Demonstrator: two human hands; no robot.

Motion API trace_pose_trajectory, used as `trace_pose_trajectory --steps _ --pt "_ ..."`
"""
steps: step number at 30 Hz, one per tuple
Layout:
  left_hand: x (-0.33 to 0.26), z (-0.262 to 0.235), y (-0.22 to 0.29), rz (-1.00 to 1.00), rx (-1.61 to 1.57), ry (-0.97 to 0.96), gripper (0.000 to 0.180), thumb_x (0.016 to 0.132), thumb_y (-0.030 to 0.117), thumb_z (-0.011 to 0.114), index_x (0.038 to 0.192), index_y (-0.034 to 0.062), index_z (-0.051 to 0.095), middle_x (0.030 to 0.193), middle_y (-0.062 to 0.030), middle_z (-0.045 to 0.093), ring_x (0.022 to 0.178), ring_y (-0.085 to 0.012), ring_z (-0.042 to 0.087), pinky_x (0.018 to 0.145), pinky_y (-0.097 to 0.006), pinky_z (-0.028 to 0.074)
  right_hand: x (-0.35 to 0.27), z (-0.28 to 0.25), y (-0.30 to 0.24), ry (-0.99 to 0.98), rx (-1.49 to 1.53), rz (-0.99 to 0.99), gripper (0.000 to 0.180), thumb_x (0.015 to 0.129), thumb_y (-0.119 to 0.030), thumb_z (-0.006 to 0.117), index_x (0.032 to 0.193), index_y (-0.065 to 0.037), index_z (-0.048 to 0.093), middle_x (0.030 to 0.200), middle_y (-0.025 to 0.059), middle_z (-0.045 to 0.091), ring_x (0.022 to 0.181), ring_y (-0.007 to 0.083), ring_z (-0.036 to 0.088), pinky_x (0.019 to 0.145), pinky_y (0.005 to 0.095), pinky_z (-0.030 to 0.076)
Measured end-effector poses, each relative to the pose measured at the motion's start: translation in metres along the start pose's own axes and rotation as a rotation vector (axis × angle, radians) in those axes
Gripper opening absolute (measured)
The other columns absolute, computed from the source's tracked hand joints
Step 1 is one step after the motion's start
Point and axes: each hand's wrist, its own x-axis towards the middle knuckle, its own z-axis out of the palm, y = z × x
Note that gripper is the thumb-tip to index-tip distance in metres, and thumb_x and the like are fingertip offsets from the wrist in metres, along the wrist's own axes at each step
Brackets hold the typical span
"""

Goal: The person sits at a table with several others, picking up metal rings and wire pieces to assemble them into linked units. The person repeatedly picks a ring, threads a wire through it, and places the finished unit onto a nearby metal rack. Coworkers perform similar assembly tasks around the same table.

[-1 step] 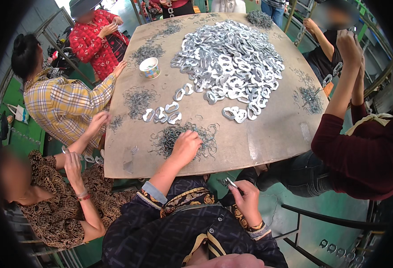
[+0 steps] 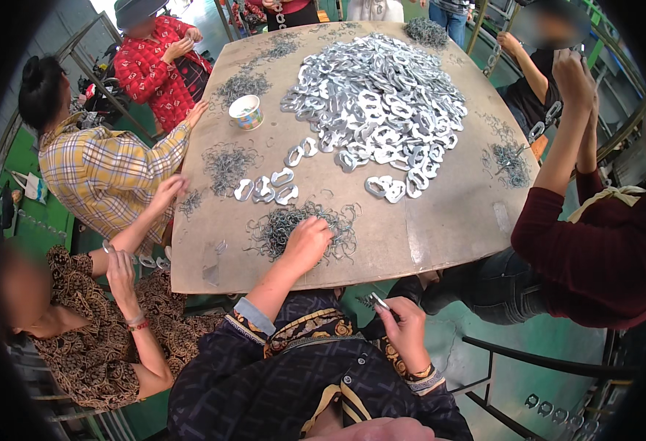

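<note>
At the near edge of the table, my left hand (image 2: 308, 242) dips into a pile of small bent wire hooks (image 2: 270, 234). Its fingers are curled together, and their tips are hidden among the hooks, so what they pinch cannot be made out. Below the table edge, in front of my body, my right hand (image 2: 406, 325) is closed on a silvery metal link (image 2: 379, 302), seen nearly edge-on between thumb and fingers. Several loose flat oval links (image 2: 286, 194) lie just beyond the wire pile.
A large heap of metal links (image 2: 381, 103) covers the middle of the brown table (image 2: 381, 257). Smaller wire piles (image 2: 229, 167) and a paper tub (image 2: 246, 112) sit along its left side. Co-workers stand or sit around it. A dark metal rail (image 2: 536, 356) is at my right.
A co-worker's hand at the left table edge has shifted slightly toward the far side. My own hands have hardly moved.
</note>
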Motion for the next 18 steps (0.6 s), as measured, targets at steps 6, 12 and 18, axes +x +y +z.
trace_pose_trajectory --steps 6,12,18 --pt "-0.003 -0.004 0.004 -0.215 -0.433 0.055 0.006 0.079 0.004 0.071 0.085 0.0020 0.070 0.081 -0.0060 0.068 0.075 -0.0195 0.065 0.069 -0.032 0.052 -0.008 0.000 0.001 0.012 -0.011 0.024 0.005 0.080 -0.004 0.071 0.083 -0.001 0.069 0.073 0.0115 0.065 0.066 0.0291 0.062 0.061 0.0352 0.047" --pt "0.001 -0.028 0.018 -0.588 -1.248 -0.097 0.006 0.081 0.002 0.072 0.083 -0.0013 0.068 0.084 -0.0053 0.071 0.069 -0.0091 0.064 0.065 -0.024 0.051 -0.001 0.002 0.001 0.016 -0.023 0.025 0.006 0.080 -0.004 0.072 0.083 -0.001 0.069 0.073 0.0124 0.064 0.067 0.0303 0.062 0.062 0.0359 0.047" --pt "-0.014 -0.040 0.066 -0.132 -1.226 -0.184 0.011 0.078 0.001 0.077 0.082 0.0010 0.067 0.087 -0.0036 0.067 0.078 -0.0096 0.061 0.067 -0.024 0.048 0.001 0.004 0.003 0.031 -0.049 0.033 0.007 0.079 -0.004 0.072 0.084 0.000 0.068 0.074 0.0135 0.064 0.068 0.0318 0.062 0.061 0.0369 0.048"
